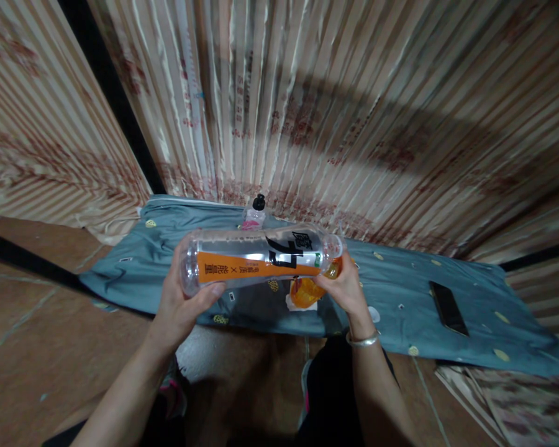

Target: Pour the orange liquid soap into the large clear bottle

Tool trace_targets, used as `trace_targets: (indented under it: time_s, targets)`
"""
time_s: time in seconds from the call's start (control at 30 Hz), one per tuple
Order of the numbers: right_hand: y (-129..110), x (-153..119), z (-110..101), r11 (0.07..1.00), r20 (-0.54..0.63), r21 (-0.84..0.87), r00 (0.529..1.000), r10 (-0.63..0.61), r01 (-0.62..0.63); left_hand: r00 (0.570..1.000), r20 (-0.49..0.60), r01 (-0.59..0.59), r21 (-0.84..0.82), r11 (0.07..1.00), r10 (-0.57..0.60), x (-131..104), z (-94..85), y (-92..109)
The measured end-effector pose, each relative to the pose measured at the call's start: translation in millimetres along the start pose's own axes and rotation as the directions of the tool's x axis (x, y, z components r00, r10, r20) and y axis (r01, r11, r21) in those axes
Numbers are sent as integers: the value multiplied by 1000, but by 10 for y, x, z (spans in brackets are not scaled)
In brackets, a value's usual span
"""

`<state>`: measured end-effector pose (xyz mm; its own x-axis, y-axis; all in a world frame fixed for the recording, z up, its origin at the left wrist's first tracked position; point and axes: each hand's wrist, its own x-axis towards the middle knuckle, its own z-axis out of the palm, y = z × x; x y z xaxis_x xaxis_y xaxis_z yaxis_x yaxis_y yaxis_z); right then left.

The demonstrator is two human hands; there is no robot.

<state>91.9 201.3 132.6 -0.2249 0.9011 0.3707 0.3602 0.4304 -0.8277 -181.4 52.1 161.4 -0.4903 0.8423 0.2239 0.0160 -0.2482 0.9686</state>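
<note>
A clear plastic drink bottle (256, 256) with a silver, black and orange label lies sideways in the air, its neck to the right. My left hand (179, 301) is wrapped round its base, thumb along the near side. My right hand (347, 285) is closed at the neck end; the bottle hides some of its fingers. Just below and partly behind that neck is a container of orange liquid (304, 294), close to my right thumb and partly covered. White tissue (310, 306) shows under it. Beyond the drink bottle stands a small clear bottle with a black top (255, 212).
A blue-green patterned cloth (391, 279) covers the long low surface before me. A black phone (448, 308) lies on its right part. Striped curtains (307, 112) hang behind, with dark poles (114, 99) at the sides. Brown floor (23, 310) shows at the left.
</note>
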Motion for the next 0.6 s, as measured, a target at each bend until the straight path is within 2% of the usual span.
trace_targets:
  time_s: [0.27, 0.6]
  targets:
    - [-6, 10, 3, 1000, 3, 31, 1000, 2, -2, 1000, -10, 10, 58, 998, -10, -51, 8, 31]
    - [-7, 11, -2, 1000, -1, 11, 1000, -3, 3, 998, 36, 41, 29, 999, -42, -94, -27, -67]
